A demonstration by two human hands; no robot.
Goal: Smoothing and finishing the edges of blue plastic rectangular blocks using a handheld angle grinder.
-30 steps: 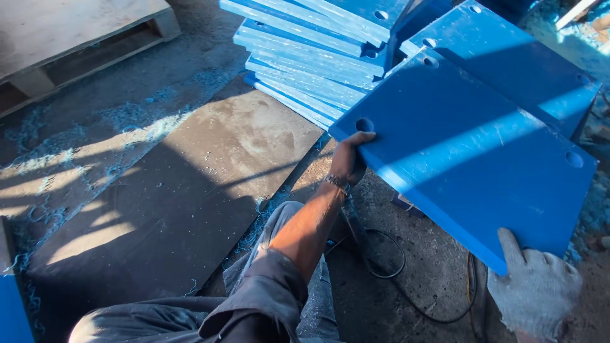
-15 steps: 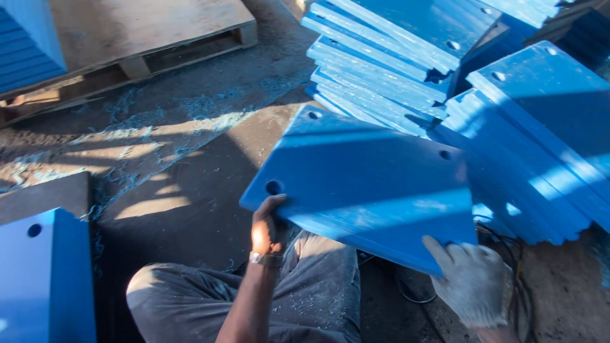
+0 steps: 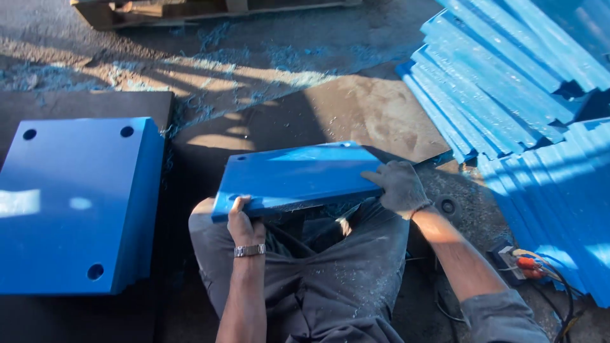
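Low sun streaks the floor [image 3: 254, 70]; deep shadows, perhaps slight blur.

Two hands [image 3: 246, 223], one held panel [image 3: 295, 174]

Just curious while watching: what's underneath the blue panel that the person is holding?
Under the blue panel, held by the left hand and gloved right hand, are the person's grey-trousered legs, dusted with shavings. The panel's underside is hidden.

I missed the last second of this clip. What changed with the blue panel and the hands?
The blue panel swung left from the leaning sheets and came down flat over the lap. The left hand and gloved right hand kept their grip throughout.
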